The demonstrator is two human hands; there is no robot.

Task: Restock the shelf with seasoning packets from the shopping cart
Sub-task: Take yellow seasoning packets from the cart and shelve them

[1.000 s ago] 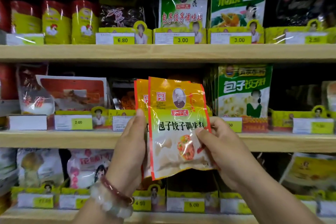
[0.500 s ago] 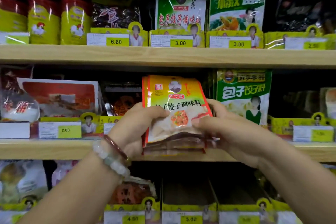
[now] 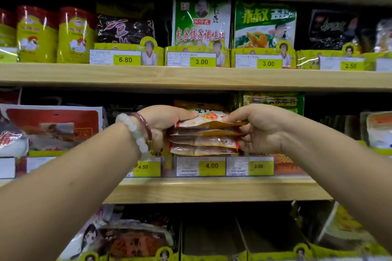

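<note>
- Our left hand (image 3: pixel 163 125) and right hand (image 3: pixel 258 129) clamp the seasoning packets (image 3: pixel 204 133), fingers curled round each end.
- The stack has tipped flat and gone forward into the middle shelf (image 3: pixel 212 188) slot, above the 4.00 tag (image 3: pixel 212 166).
- Placement looks nearly done.

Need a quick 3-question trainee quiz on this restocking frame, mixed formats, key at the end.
1. True or false: the stack of seasoning packets is held by the left hand alone.
2. Which price tag sits directly below the stack? A) 6.80 B) 4.00 C) 2.00
3. Fill in: the bead bracelets are on the ___ wrist.

Key:
1. False; the right hand grips the other end.
2. B, the 4.00 tag on the middle shelf.
3. Left; the bracelets circle that wrist.
</note>
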